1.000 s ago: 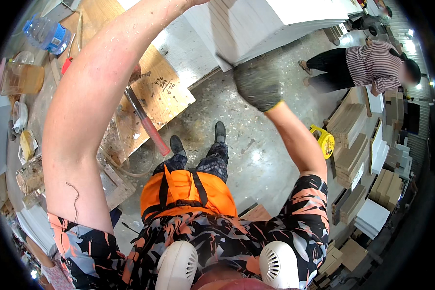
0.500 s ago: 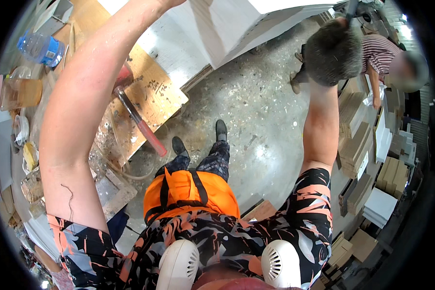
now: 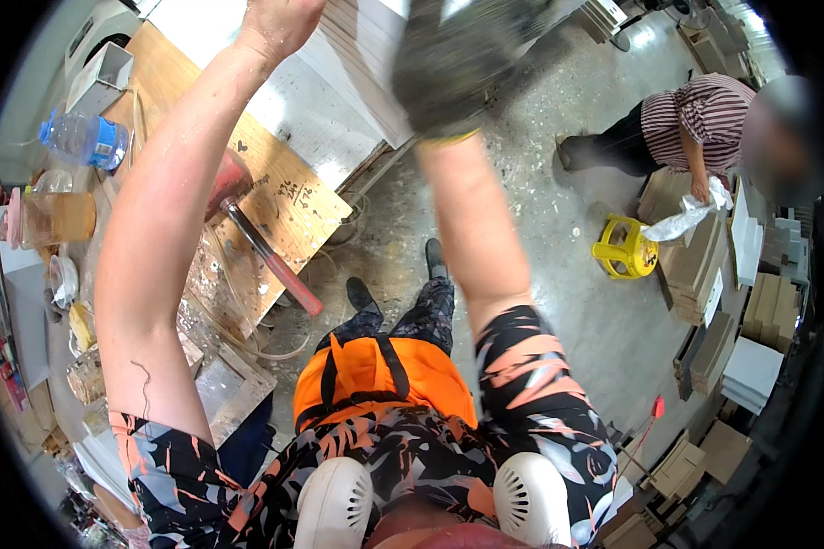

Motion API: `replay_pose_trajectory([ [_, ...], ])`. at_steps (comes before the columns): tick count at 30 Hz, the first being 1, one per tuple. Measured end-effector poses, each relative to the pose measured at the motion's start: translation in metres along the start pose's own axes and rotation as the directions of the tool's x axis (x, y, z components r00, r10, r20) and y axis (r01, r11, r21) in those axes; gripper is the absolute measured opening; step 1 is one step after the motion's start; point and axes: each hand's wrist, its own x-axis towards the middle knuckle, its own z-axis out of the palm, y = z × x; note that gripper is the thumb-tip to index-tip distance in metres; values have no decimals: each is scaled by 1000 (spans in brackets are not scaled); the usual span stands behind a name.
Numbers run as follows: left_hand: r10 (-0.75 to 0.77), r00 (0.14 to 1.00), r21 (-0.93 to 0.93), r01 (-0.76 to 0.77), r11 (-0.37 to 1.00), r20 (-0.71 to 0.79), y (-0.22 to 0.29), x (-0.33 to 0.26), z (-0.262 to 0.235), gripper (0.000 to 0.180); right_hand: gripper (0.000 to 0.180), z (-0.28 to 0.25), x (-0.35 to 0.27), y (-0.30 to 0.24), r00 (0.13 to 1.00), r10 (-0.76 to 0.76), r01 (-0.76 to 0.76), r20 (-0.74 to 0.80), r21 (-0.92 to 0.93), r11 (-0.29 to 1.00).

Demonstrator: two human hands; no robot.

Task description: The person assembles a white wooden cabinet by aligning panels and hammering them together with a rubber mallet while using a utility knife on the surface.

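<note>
My left hand is bare and reaches to the top edge, beside a large pale panelled piece; its fingers run out of the picture. My right hand wears a dark grey glove with a yellow cuff and is smeared by motion in front of that piece. What its fingers do, and whether anything is in them, cannot be made out. Under my left forearm, a mallet with a red head and a red-and-black handle lies on a wooden board, touched by neither hand.
Left of the board are a water bottle, a tub of amber liquid and a thin hose. To the right, a person in a striped shirt holds a white bag near a yellow stool. Stacked boards line the right side.
My right hand has swung left from the far right to the pale piece. The view has shifted, and the yellow stool now shows. My left hand has come slightly lower in the picture.
</note>
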Motion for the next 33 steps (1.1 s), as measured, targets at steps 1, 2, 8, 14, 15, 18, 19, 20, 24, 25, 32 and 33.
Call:
replay_pose_trajectory([
  [1,-2,1000,-38,2,999,5,-2,1,2,34,87,7,-32,-11,999,3,1,-36,87,996],
  [2,9,1000,-91,-7,996,16,1,6,8,34,85,18,-78,-2,999,-42,42,-12,31,999],
  [8,46,999,-33,-46,998,7,4,7,1,34,90,-29,-225,64,815,279,-415,509,174,893],
  [14,66,998,-43,-67,997,-19,0,3,3,35,96,1,-51,31,996,-91,91,-13,171,981],
  [15,84,996,-31,-84,996,-12,-2,2,0,35,96,10,-38,23,993,-104,110,-52,128,986],
  [18,28,1000,-21,-28,999,-14,6,4,2,35,90,25,-52,17,996,-18,24,-89,74,997],
  [19,30,999,2,-30,1000,-23,9,5,5,35,83,18,-91,24,995,94,-90,-43,95,991],
  [20,31,999,-39,-32,999,-16,8,4,6,35,91,12,-138,43,986,104,-120,132,120,986],
  [24,73,997,-38,-73,997,-10,7,7,7,35,103,-10,-259,101,708,394,-514,587,44,857],
  [25,93,996,3,-93,996,-11,8,8,7,35,104,-13,-262,104,619,446,-617,646,50,785],
  [32,28,1000,6,-28,1000,-6,5,3,6,36,84,1,-67,23,866,-77,166,494,-139,976],
  [33,54,999,35,-55,998,3,5,6,6,36,83,5,-63,21,915,-86,157,395,-152,976],
])
